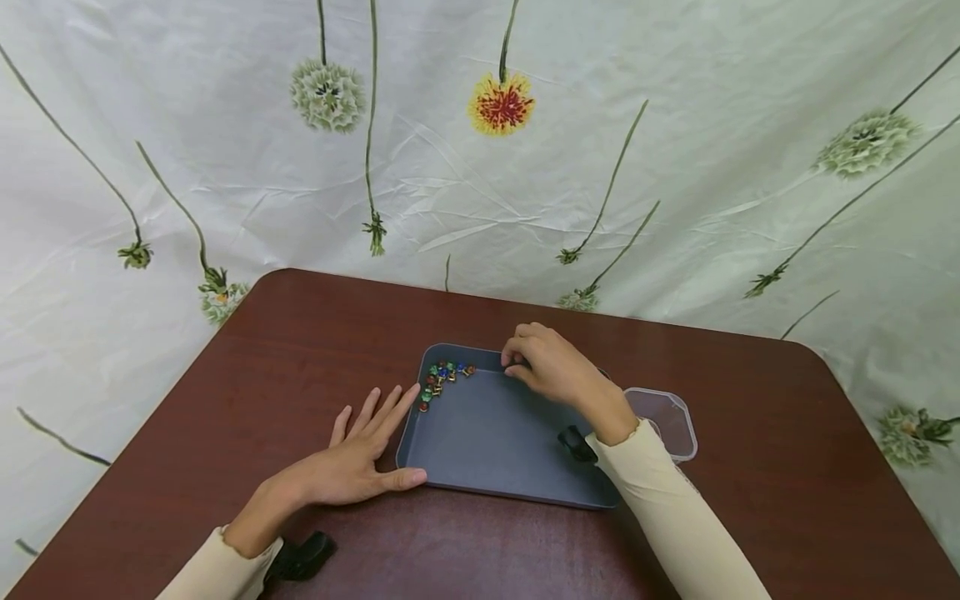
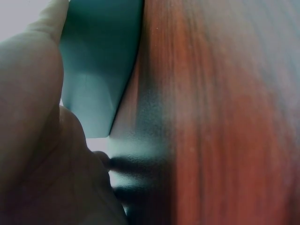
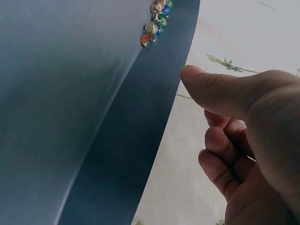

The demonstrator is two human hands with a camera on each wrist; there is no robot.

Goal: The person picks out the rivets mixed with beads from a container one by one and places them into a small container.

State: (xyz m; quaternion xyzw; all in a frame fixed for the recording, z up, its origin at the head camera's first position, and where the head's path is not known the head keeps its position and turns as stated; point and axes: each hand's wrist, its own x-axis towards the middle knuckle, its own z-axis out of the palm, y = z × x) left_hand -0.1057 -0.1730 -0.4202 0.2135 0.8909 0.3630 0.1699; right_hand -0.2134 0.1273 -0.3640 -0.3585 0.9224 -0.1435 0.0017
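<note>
Coloured beads [image 1: 442, 372] lay in the tray's [image 1: 495, 442] far-left corner. The left hand [image 1: 348, 462] spread along its left edge; the right hand [image 1: 551, 364] curled by its far rim, any grip unclear.

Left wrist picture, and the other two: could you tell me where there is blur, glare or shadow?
Left wrist view: the reddish-brown wooden table is blurred, with pale glare and dark patches (shadow or reflection, unclear) near the left hand; right wrist view: the blue-grey rectangular tray has a wall darker than its floor; head view: the white flower-printed cloth has shiny creases.
</note>
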